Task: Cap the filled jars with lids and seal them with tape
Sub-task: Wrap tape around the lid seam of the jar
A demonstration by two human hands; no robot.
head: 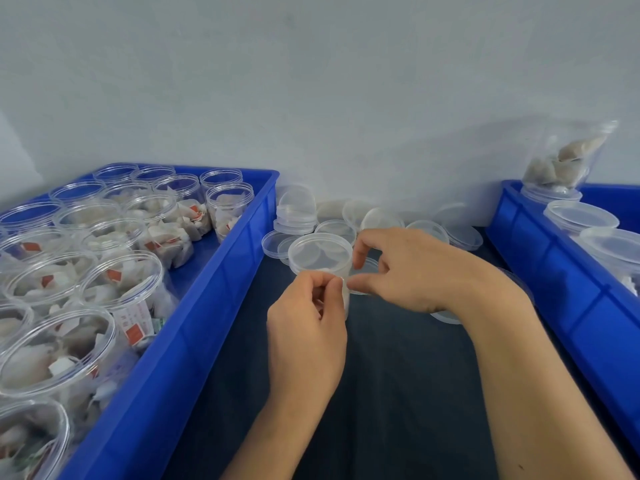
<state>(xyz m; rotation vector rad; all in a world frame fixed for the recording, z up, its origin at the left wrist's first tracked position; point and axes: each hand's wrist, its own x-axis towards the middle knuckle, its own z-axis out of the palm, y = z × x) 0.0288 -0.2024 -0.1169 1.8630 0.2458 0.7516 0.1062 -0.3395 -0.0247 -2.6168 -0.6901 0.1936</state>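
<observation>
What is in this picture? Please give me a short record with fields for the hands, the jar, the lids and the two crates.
left hand: pinches something small and clear at the jar's side; tape cannot be confirmed
right hand: fingers curled round the jar from the right
jar: clear, lid on, upright between both hands
loose lids: scattered along the wall behind the jar
left crate: blue, holds open filled jars without lids
right crate: blue, holds jars with lids on
surface: dark cloth
</observation>
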